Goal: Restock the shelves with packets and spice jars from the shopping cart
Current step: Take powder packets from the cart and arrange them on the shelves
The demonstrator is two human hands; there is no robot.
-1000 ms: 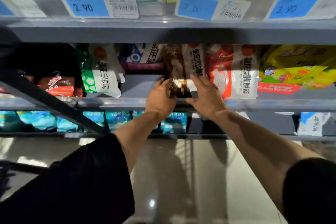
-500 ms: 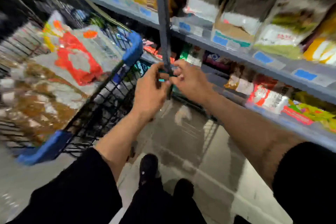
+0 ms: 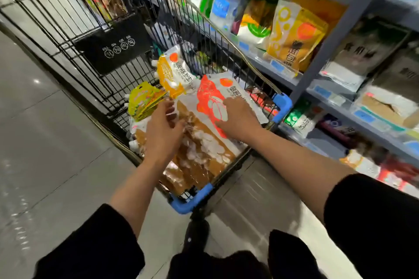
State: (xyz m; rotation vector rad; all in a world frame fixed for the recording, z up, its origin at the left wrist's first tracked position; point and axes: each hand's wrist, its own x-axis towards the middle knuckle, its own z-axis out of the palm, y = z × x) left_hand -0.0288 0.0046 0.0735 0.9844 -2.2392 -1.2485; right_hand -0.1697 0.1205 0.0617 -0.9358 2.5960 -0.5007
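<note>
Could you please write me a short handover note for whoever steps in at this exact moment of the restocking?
Left hand: over the brown packets in the shopping cart, fingers loosely curled, no firm grip visible yet.
Right hand: resting flat on the red-and-white packet, fingers spread.
Also in the cart: an orange-and-white packet and yellow packets further in.
The shelves on the right already hold many packets.
Done: nothing lifted at this moment.
Left: pick up the packets and place them on the shelves. No spice jars can be made out in the cart.
</note>
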